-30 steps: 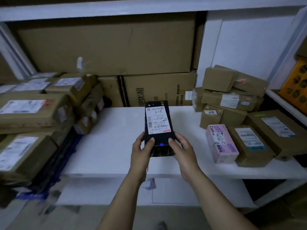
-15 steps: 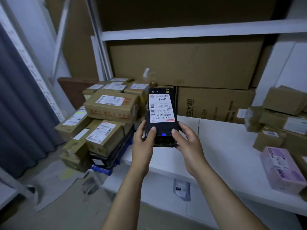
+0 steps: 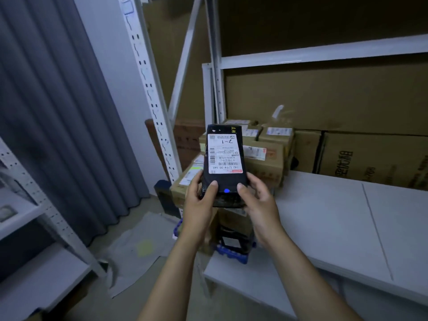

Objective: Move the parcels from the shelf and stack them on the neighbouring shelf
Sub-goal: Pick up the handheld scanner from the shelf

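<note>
As a black parcel [image 3: 223, 165] with a white shipping label hangs in the air in front of the shelving, both forearms stretch forward. The left hand [image 3: 199, 200] and right hand [image 3: 259, 202] clasp its lower sides, thumbs pressed on its face and fingers wrapped round its edges. Just behind it, brown cardboard parcels [image 3: 264, 163] are piled at the left end of a white shelf [image 3: 335, 228]. Large cartons [image 3: 347, 100] line the back, and a grey curtain [image 3: 58, 112] hangs at left.

grey curtain [image 3: 58, 112]: left | paper sheet [image 3: 139, 246]: on floor | large cartons [image 3: 324, 96]: back, stacked
</note>
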